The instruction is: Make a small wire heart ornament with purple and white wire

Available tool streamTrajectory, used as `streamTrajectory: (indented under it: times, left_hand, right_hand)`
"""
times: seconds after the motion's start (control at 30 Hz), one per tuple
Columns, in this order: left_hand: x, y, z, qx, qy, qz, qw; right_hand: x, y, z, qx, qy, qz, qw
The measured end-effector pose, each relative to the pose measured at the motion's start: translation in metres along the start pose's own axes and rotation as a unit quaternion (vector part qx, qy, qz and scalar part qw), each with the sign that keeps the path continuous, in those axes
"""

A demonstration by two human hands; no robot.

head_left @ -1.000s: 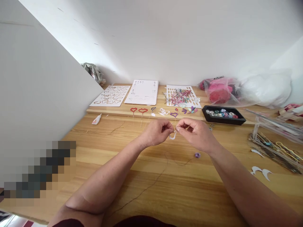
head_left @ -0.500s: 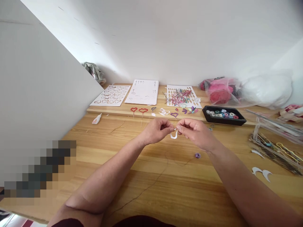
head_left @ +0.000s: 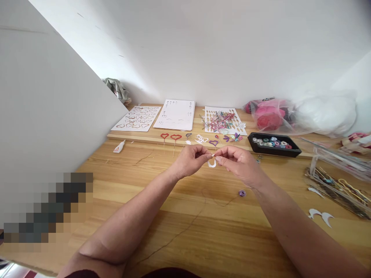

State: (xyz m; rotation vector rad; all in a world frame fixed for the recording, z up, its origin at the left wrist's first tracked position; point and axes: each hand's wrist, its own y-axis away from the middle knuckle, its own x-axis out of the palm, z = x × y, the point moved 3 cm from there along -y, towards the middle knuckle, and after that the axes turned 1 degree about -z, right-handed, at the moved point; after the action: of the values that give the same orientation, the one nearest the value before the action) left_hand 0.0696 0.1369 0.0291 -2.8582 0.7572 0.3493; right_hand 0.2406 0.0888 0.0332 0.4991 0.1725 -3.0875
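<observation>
Pinch grip on both sides: left hand and right hand were closed on the small white loop, held just above the counter, probably for finer fingertip control.

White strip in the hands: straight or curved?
Curved: the white strip hangs as a small U between the left hand and right hand.

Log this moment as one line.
left hand: pinching white loop | right hand: pinching it too | nearby: purple spool | surface: wooden table
</observation>
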Motion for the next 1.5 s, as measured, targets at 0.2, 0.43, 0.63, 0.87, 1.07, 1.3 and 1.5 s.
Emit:
streamTrajectory:
  times: [0.2, 0.43, 0.63, 0.87, 1.07, 1.3, 1.5]
  left_hand:
    - [0.001, 0.0, 0.0, 0.008, -0.028, -0.015, 0.999]
    - [0.004, 0.002, 0.0, 0.058, -0.098, -0.036, 0.993]
    - [0.003, 0.0, 0.0, 0.059, -0.076, -0.038, 0.995]
    - [0.0, -0.001, 0.0, 0.03, -0.028, -0.039, 0.998]
    - [0.003, 0.0, 0.002, 0.047, -0.069, -0.057, 0.995]
    - [0.005, 0.003, -0.003, 0.064, -0.124, -0.065, 0.988]
    - [0.007, 0.005, -0.004, 0.075, -0.146, -0.063, 0.984]
  right_hand:
    - [0.001, 0.002, 0.003, -0.025, 0.075, -0.028, 0.997]
    - [0.001, 0.005, 0.009, -0.049, 0.149, -0.05, 0.986]
    - [-0.006, 0.001, 0.007, -0.034, 0.13, -0.035, 0.99]
    - [-0.012, -0.001, 0.003, 0.009, 0.109, -0.05, 0.993]
    - [0.003, 0.0, -0.002, 0.04, -0.009, -0.008, 0.999]
    - [0.007, -0.001, -0.004, 0.018, 0.019, -0.035, 0.999]
    - [0.005, 0.0, -0.003, 0.001, 0.071, -0.046, 0.996]
